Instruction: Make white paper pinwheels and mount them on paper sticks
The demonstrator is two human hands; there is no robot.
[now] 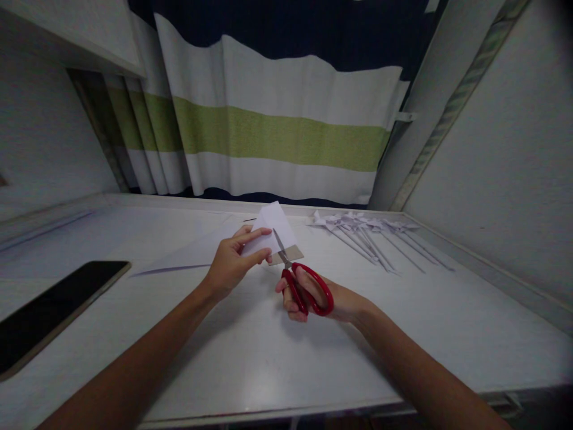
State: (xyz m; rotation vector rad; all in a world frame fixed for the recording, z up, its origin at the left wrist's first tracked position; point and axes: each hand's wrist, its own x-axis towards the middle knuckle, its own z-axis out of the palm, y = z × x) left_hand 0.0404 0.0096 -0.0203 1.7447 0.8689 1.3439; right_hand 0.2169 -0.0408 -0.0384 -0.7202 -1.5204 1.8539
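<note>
Paper [283,226] pinched by left hand [235,255], scissors [287,263] held by right hand [312,286]; white surface [250,358] backed by striped curtain [277,134].

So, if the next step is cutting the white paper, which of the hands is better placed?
Probably the right hand: it already holds the scissors by the red handles, with a blade showing against the white paper. The left hand is holding that paper.
</note>
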